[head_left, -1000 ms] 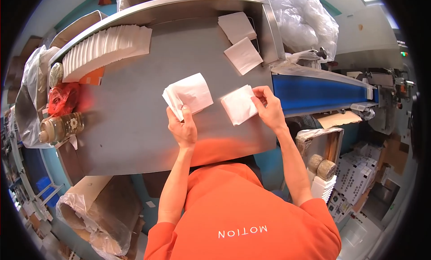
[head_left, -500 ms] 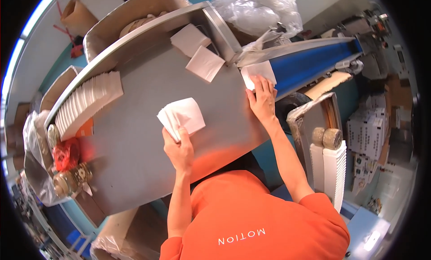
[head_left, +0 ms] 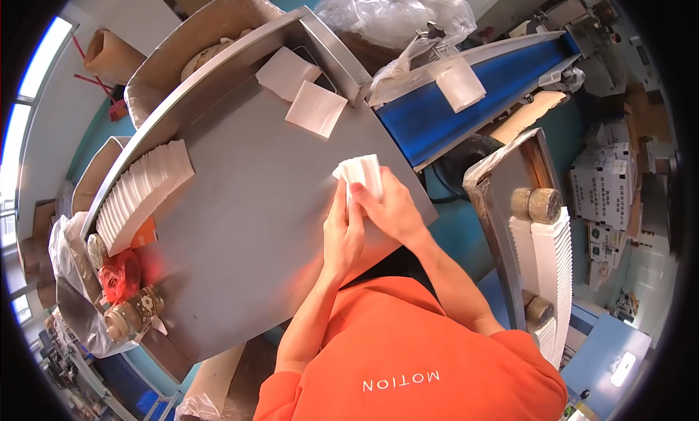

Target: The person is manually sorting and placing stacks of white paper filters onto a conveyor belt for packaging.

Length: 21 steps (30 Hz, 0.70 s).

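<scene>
My left hand (head_left: 344, 235) and my right hand (head_left: 395, 208) meet over the right part of the grey metal table (head_left: 240, 203). Between them they grip a small stack of folded white paper napkins (head_left: 362, 172), pressing it from both sides. The fingers partly cover the stack's lower half. Two flat piles of white napkins (head_left: 317, 109) lie at the table's far edge, one slightly overlapping the other. Another white napkin piece (head_left: 461, 84) rests on the blue conveyor belt (head_left: 419, 126), beyond my right hand.
A long row of napkins (head_left: 145, 192) stands on edge along the table's left rim. Near it are a red plastic bag (head_left: 120, 275) and a brown patterned roll (head_left: 135, 312). Right of me, a tray holds napkin rows (head_left: 555, 268) with brown cylinders (head_left: 535, 204). Cardboard boxes stand behind the rim.
My right hand has come back from the belt's near end to join my left. My left hand has carried its napkins rightward. A napkin piece now sits farther along the belt.
</scene>
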Each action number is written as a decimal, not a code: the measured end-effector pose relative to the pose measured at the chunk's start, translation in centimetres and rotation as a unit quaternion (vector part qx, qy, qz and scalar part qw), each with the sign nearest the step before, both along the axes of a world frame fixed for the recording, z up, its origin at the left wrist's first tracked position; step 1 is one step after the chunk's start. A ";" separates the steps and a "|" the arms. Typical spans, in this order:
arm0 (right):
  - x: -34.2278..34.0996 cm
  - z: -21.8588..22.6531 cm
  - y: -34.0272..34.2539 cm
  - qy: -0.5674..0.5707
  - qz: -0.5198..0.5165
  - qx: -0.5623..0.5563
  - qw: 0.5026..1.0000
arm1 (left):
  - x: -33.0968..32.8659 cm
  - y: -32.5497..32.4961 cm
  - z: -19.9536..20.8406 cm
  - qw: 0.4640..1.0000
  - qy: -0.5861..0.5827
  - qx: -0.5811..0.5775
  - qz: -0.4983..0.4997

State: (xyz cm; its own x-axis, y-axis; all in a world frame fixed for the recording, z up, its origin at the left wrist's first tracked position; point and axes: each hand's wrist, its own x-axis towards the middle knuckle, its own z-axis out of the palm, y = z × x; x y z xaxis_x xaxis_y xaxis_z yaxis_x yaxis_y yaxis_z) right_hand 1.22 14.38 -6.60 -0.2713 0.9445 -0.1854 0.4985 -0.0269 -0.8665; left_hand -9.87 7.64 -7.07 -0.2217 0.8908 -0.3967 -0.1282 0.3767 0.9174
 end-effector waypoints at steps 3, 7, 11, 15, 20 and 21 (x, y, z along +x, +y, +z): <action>-0.4 -0.8 0.4 -0.006 -0.022 -0.026 0.999 | 0.5 0.5 -0.4 1.000 -0.013 0.016 0.021; 1.4 -0.4 1.1 0.327 -0.141 -0.335 0.872 | 1.2 1.3 -0.1 0.998 0.035 0.039 0.047; 4.4 -2.3 2.4 0.271 -0.090 -0.395 0.873 | 1.8 2.2 0.0 0.998 0.039 0.034 0.043; 6.0 -3.0 5.1 0.297 -0.139 -0.303 0.895 | 1.4 3.8 -2.7 0.996 0.052 0.057 0.041; 8.9 -2.3 6.5 0.339 -0.325 -0.213 0.857 | 4.1 8.3 -1.6 0.879 0.399 0.260 -0.010; 9.5 -2.3 5.3 0.315 -0.288 -0.208 0.880 | 3.9 9.5 -3.1 0.792 0.500 0.346 -0.056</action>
State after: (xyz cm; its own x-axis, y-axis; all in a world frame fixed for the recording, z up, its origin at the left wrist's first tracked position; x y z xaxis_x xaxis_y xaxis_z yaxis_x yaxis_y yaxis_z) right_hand 10.74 19.64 -8.94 0.0580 0.8448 -0.5319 -0.2772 -0.4982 -0.8216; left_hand -5.96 17.17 -10.18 -0.0221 0.8543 0.5193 0.7911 -0.3027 0.5316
